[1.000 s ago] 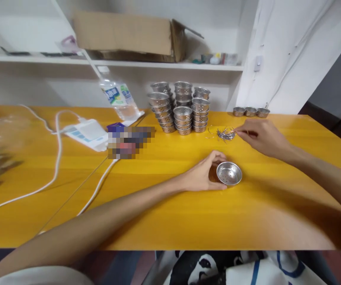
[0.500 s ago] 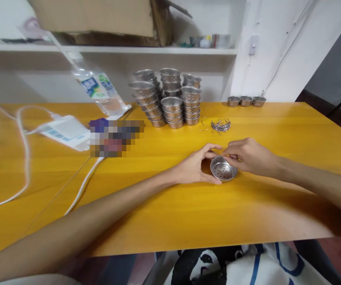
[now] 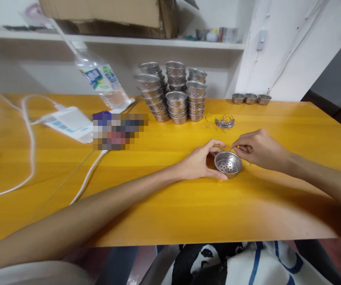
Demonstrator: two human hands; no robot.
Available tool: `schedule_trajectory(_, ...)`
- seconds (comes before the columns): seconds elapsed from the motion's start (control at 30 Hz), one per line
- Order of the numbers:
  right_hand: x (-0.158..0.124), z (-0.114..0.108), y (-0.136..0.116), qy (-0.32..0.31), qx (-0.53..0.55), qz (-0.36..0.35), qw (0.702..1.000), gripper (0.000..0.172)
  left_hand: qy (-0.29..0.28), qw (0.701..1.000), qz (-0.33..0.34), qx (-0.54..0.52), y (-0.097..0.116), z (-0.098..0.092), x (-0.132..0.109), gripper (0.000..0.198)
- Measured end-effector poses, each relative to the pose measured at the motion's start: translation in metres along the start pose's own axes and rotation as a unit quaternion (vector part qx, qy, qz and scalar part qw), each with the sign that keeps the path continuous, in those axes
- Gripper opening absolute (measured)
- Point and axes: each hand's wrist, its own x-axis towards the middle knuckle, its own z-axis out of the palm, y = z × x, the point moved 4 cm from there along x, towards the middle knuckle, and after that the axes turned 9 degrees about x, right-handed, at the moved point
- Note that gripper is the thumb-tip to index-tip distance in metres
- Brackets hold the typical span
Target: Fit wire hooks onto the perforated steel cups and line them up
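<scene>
A small perforated metal cup stands on the yellow table, its open top facing up. My left hand curves around its left side, thumb at the near edge and fingers at the far edge, gripping it. At the cup's far right rim, my right hand has thumb and index finger pinched on a thin metal wire; most of that wire is hidden by the fingers. Beyond the hands lies a small heap of bent wires.
Tall stacks of similar perforated cups stand at the back. Several single cups sit in a row near the wall. A plastic bottle, a white power strip and a white cable are to the left. A cardboard box rests on the shelf.
My right hand has drawn slightly up and away from the cup's rim, baring more of the cup and a bit of wire. My left hand keeps its hold. The camera view has shifted a little.
</scene>
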Motion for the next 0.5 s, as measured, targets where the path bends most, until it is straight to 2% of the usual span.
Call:
schedule_trajectory(0.2, 0.001, -0.004, 0.000, -0.024, 0.027, 0.057, 0.998, 0.026, 0.009, 1.000, -0.005, 0.012, -0.001, -0.001, 0.001, 0.092)
schedule_trajectory(0.4, 0.001, 0.004, 0.002, -0.024, 0.020, 0.061, 0.998, 0.024, 0.001, 1.000, 0.014, 0.029, 0.004, -0.002, 0.000, 0.091)
schedule_trajectory(0.5, 0.001, 0.005, 0.003, -0.025, 0.021, 0.070, 0.997, 0.024, 0.019, 0.998, 0.018, 0.051, 0.008, -0.003, -0.003, 0.090)
